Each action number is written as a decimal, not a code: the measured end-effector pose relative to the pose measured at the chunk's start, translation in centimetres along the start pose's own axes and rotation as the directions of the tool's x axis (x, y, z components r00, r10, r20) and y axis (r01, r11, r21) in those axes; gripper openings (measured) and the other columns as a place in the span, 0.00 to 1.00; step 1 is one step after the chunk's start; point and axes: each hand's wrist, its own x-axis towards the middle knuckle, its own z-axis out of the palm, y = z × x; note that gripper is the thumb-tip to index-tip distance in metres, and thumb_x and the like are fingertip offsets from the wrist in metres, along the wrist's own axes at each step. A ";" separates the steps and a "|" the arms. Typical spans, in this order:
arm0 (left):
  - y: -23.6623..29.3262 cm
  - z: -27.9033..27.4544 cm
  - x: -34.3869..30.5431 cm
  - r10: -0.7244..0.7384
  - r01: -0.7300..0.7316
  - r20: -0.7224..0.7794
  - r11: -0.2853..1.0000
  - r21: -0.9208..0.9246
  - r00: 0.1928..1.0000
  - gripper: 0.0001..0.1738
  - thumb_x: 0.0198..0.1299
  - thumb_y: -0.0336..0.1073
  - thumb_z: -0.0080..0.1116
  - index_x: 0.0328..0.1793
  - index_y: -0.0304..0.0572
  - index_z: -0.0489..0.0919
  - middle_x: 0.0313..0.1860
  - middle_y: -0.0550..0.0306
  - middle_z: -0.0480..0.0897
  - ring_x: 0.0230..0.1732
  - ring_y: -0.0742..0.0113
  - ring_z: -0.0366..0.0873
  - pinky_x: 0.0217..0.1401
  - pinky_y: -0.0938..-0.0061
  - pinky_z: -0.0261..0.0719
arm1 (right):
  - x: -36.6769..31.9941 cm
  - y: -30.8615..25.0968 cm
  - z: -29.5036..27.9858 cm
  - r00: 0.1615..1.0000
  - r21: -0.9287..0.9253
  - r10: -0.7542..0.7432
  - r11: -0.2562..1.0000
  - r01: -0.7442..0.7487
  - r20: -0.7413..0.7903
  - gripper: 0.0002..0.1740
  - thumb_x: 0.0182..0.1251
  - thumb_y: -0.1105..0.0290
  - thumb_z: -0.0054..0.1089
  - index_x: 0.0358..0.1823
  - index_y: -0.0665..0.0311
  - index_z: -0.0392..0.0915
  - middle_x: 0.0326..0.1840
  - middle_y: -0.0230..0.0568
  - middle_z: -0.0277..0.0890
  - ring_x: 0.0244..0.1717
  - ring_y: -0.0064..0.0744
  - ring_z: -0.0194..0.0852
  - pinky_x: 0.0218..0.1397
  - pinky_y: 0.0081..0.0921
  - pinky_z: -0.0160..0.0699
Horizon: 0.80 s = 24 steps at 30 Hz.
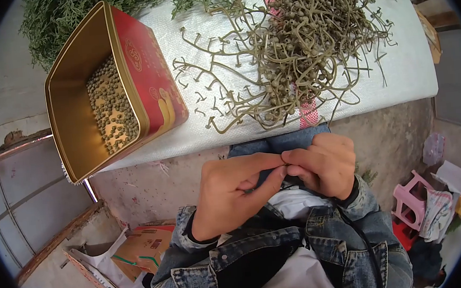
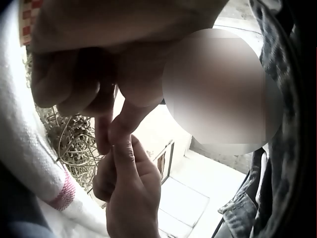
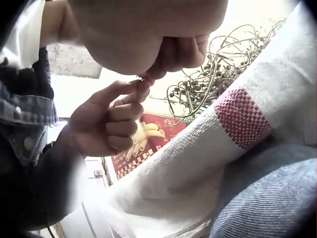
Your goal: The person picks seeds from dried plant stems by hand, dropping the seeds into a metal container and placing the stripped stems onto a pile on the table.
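Over the lap, in the head view, my left hand (image 1: 233,190) and right hand (image 1: 324,163) meet fingertip to fingertip. Thumb and forefinger of each pinch a tiny dark piece, mostly hidden by the fingers; its kind I cannot tell. The left wrist view shows the right hand (image 2: 133,186) with its thumb against the left fingertips. Beyond the hands, a heap of dried curly stems with round seed pods (image 1: 309,44) lies on a white woven sack (image 1: 207,129). Left of it stands a red and gold tin (image 1: 151,79), holding loose round pods (image 1: 111,99).
Green leafy sprigs (image 1: 61,21) lie behind the tin. Small broken stem bits (image 1: 199,104) are scattered beside the heap. A cardboard box (image 1: 144,250) sits at lower left, and a pink stool (image 1: 411,199) stands at lower right.
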 end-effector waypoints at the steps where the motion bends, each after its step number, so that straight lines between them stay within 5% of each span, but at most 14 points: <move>1: 0.2 0.3 0.0 0.038 -0.036 -0.039 0.998 0.041 0.999 0.07 0.54 0.26 0.67 0.40 0.39 0.85 0.15 0.64 0.67 0.13 0.76 0.58 0.16 0.78 0.54 | -0.1 0.1 0.3 1.000 -0.018 -0.012 1.000 0.012 -0.008 0.10 0.55 0.68 0.70 0.35 0.65 0.81 0.16 0.30 0.67 0.14 0.30 0.61 0.16 0.27 0.56; 8: -0.6 1.8 -0.3 0.345 -0.252 -0.130 0.852 0.460 0.929 0.07 0.50 0.26 0.67 0.38 0.38 0.85 0.17 0.63 0.72 0.15 0.74 0.62 0.17 0.77 0.59 | 0.7 0.1 1.0 0.999 -0.075 -0.004 0.997 0.001 -0.035 0.06 0.64 0.71 0.61 0.29 0.65 0.77 0.18 0.34 0.70 0.14 0.33 0.63 0.16 0.29 0.60; 11: -1.4 2.4 -0.6 0.609 -0.348 -0.091 0.563 0.750 0.788 0.07 0.50 0.28 0.63 0.37 0.40 0.85 0.17 0.65 0.60 0.15 0.73 0.60 0.17 0.78 0.56 | 1.1 0.3 0.9 1.000 -0.093 0.013 0.996 -0.014 -0.020 0.06 0.61 0.72 0.64 0.29 0.65 0.77 0.19 0.33 0.72 0.15 0.31 0.66 0.17 0.26 0.63; 12: -1.4 2.3 -0.6 0.608 -0.349 -0.091 0.565 0.748 0.789 0.07 0.50 0.28 0.63 0.37 0.40 0.85 0.17 0.65 0.60 0.15 0.73 0.60 0.17 0.78 0.56 | 1.1 0.4 1.0 0.998 -0.034 0.057 0.998 -0.057 -0.003 0.06 0.61 0.72 0.63 0.29 0.65 0.77 0.19 0.34 0.71 0.15 0.32 0.66 0.17 0.26 0.63; 15: -1.2 1.6 -0.7 0.673 -0.319 0.078 0.242 0.916 0.736 0.09 0.48 0.27 0.62 0.37 0.38 0.85 0.17 0.68 0.57 0.16 0.75 0.57 0.18 0.77 0.53 | 0.9 0.2 1.2 0.989 0.087 0.145 0.985 -0.148 0.036 0.07 0.63 0.71 0.62 0.28 0.65 0.78 0.18 0.37 0.70 0.15 0.34 0.67 0.17 0.27 0.64; 18: -0.7 0.8 -1.2 0.664 -0.376 0.178 0.166 0.912 0.726 0.08 0.49 0.27 0.62 0.38 0.38 0.85 0.18 0.69 0.55 0.16 0.75 0.56 0.18 0.77 0.52 | 1.3 -0.7 0.4 0.887 0.288 0.383 0.846 -0.448 0.256 0.11 0.69 0.70 0.58 0.26 0.65 0.77 0.17 0.33 0.70 0.14 0.28 0.63 0.17 0.25 0.58; 19: -0.5 0.5 -1.3 0.659 -0.405 0.227 0.129 0.905 0.717 0.08 0.50 0.27 0.63 0.38 0.38 0.85 0.18 0.69 0.54 0.16 0.75 0.55 0.18 0.77 0.51 | 1.5 -1.0 0.2 0.888 0.290 0.384 0.845 -0.449 0.255 0.11 0.69 0.70 0.58 0.26 0.65 0.77 0.17 0.33 0.70 0.14 0.28 0.63 0.17 0.25 0.58; 22: -0.4 -0.4 -1.2 0.705 -0.475 0.351 -0.023 0.880 0.617 0.08 0.50 0.27 0.64 0.38 0.38 0.85 0.17 0.68 0.54 0.15 0.75 0.55 0.18 0.77 0.50 | 1.4 -2.3 -0.3 0.434 0.500 0.579 0.053 -0.864 0.690 0.18 0.74 0.69 0.48 0.22 0.65 0.70 0.15 0.29 0.63 0.13 0.23 0.54 0.19 0.22 0.50; 24: 0.1 -0.9 -1.6 0.722 -0.505 0.406 -0.090 0.858 0.561 0.08 0.51 0.26 0.64 0.38 0.38 0.85 0.17 0.68 0.54 0.15 0.74 0.55 0.18 0.77 0.49 | 0.6 -2.9 -0.7 0.411 0.500 0.550 -0.013 -0.866 0.727 0.17 0.74 0.68 0.47 0.23 0.65 0.70 0.15 0.28 0.61 0.14 0.20 0.52 0.19 0.21 0.48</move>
